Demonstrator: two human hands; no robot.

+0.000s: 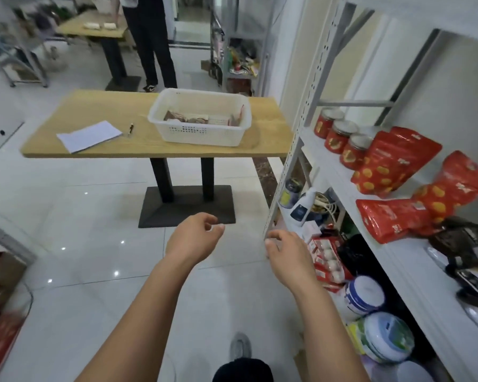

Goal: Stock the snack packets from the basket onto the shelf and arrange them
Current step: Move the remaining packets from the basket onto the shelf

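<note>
- Left hand (195, 234) is held out over the floor, fingers loosely curled, nothing gripped.
- Right hand (289, 257) is held beside the shelf (414, 260) post, fingers loosely curled, nothing held.
- White basket (202, 118) is seen on the wooden table (94, 111), snack packets (186, 117) inside.
- Red pouches (392, 161) are laid on the shelf next to red jars (340, 136).

Wooden table (100, 111) mid-room on black pedestal base (186, 206). On table, white paper sheet (89, 135) lying flat, pen (131, 129) just beside it. Glossy white tiled floor (80, 230). Far back – second table (94, 27), person in dark trousers (155, 51) standing beside it. At right – three red jars (340, 136) in row; lower down, white bottle (304, 206) and round tins (366, 295).
</note>
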